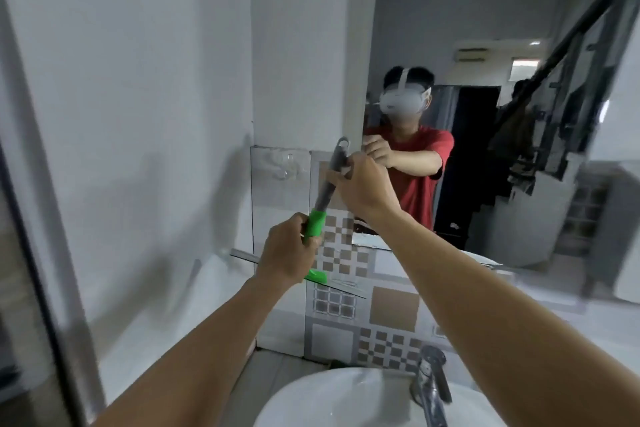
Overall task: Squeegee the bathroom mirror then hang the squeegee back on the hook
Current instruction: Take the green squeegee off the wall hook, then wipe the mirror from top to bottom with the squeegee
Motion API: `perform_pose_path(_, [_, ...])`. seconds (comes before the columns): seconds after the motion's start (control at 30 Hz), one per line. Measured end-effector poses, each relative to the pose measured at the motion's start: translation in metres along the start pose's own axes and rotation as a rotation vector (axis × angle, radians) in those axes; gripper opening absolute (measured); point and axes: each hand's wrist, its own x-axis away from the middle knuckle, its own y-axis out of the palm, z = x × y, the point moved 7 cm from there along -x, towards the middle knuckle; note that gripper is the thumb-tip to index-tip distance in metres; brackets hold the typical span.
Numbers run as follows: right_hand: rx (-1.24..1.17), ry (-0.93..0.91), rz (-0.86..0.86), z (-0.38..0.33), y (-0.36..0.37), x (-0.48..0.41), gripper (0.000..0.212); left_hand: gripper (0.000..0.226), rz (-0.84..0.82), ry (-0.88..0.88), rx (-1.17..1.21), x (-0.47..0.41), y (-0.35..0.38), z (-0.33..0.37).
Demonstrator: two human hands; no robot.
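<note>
The squeegee is held in both hands in front of the tiled wall, left of the mirror. Its grey handle is tilted, with the hanging loop at the top end leaning right and the green collar lower down. The blade is carried at the bottom, crosswise, running from far left to near right, and is partly hidden behind the left hand.

The left hand is closed around the green collar, with the fingers wrapped tight on it. The right hand is closed on the upper grey part of the handle, just below the loop; the fingers are curled around the shaft, and the exact finger placement cannot be told from behind.

A clear hook is fixed on a wall tile to the left of the handle, apart from the squeegee. The squeegee is not hung on it.

The mirror is mounted on the right; a person in a red shirt wearing a white headset is reflected in it. A white basin is seen at the near edge, with a chrome tap on its right side. A plain white wall fills the left of the scene.
</note>
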Motion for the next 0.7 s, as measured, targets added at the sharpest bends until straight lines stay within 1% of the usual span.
perform_pose_path(0.07, [0.070, -0.031, 0.057, 0.003, -0.035, 0.012, 0.039, 0.022, -0.044, 0.059, -0.069, 0.004, -0.008, 0.024])
perform_pose_path(0.17, [0.184, -0.066, 0.151, 0.008, -0.085, 0.031, 0.048, 0.013, -0.106, 0.125, -0.151, 0.006, -0.016, 0.060])
perform_pose_path(0.27, [0.408, -0.163, 0.195, 0.012, -0.117, 0.047, 0.053, 0.016, -0.133, 0.188, -0.251, 0.006, -0.020, 0.092])
perform_pose_path(0.37, [0.654, -0.272, 0.141, 0.013, -0.133, 0.056, 0.040, 0.023, -0.164, 0.265, -0.311, 0.004, -0.020, 0.121])
perform_pose_path(0.43, [0.739, -0.327, 0.067, 0.014, -0.138, 0.058, 0.033, 0.026, -0.174, 0.340, -0.338, 0.001, -0.019, 0.141])
perform_pose_path(0.5, [0.750, -0.354, -0.017, 0.013, -0.143, 0.061, 0.029, 0.028, -0.163, 0.422, -0.382, -0.004, -0.020, 0.161])
perform_pose_path(0.57, [0.780, -0.374, -0.060, 0.012, -0.147, 0.062, 0.030, 0.027, -0.149, 0.482, -0.400, -0.012, -0.020, 0.177])
perform_pose_path(0.63, [0.785, -0.385, -0.073, 0.012, -0.152, 0.061, 0.032, 0.025, -0.138, 0.534, -0.406, -0.024, -0.023, 0.190])
perform_pose_path(0.7, [0.740, -0.392, -0.050, 0.009, -0.159, 0.056, 0.032, 0.027, -0.112, 0.578, -0.420, -0.036, -0.028, 0.201])
